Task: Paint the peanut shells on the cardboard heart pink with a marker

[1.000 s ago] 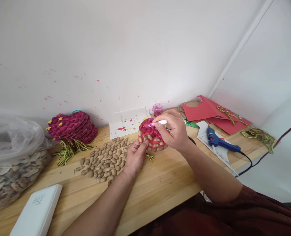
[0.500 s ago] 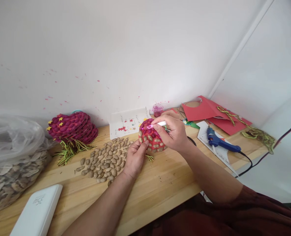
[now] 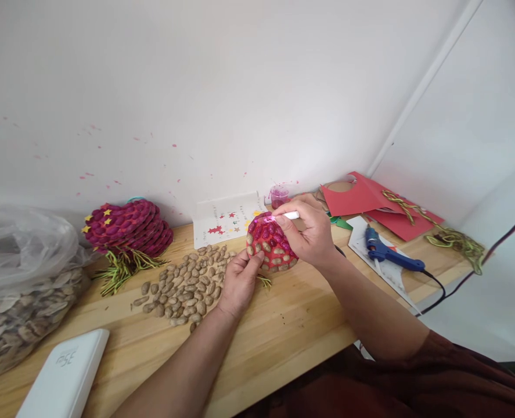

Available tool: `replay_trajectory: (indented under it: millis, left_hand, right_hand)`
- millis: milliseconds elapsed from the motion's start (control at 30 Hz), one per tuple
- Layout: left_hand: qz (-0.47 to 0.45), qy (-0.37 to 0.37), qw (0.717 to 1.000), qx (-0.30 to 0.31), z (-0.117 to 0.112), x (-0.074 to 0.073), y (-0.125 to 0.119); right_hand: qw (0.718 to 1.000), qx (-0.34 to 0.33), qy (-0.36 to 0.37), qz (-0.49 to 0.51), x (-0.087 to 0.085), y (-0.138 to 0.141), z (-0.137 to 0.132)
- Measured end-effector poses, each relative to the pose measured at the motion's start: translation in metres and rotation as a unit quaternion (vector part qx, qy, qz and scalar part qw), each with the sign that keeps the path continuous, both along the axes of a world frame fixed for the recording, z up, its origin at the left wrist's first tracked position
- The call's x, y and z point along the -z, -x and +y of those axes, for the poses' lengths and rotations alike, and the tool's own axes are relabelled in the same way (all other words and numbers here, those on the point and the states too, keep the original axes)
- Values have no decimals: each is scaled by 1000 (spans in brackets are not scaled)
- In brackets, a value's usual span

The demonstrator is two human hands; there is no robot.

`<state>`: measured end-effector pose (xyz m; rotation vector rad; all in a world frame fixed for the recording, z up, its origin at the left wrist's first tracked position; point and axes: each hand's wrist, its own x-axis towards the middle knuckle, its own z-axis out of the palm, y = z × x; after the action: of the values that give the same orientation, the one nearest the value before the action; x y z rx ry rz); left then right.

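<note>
My left hand [image 3: 238, 280] grips the lower left edge of a red dome-shaped craft piece [image 3: 269, 242] covered with seeds, some painted glittery pink, and props it upright on the wooden table [image 3: 283, 325]. My right hand [image 3: 312, 229] is closed on a small white-handled brush [image 3: 288, 215], whose tip touches the top of the piece. A loose pile of tan seeds [image 3: 187, 283] lies just left of my left hand.
A finished magenta seed piece with yellow stars [image 3: 126, 223] stands at the wall. A clear bag of seeds [image 3: 17, 290] sits at the far left, a white device [image 3: 65, 371] near the front edge. A glitter pot [image 3: 278, 194], star sheet [image 3: 226, 217], red card [image 3: 370, 200] and blue glue gun [image 3: 390, 251] lie to the right.
The brush tip has shifted slightly across the top of the red piece, and my right hand has moved a little with it. My left hand keeps its hold.
</note>
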<state>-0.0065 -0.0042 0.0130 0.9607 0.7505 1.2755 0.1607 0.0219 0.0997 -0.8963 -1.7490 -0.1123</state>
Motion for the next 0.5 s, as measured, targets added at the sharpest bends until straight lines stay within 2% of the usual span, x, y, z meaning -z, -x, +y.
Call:
replay_trajectory:
  millis: [500]
  left_hand:
    - [4,7,1000,7,1,2,0]
  right_hand:
    - [1000,-13,9,13,-1,-1,0]
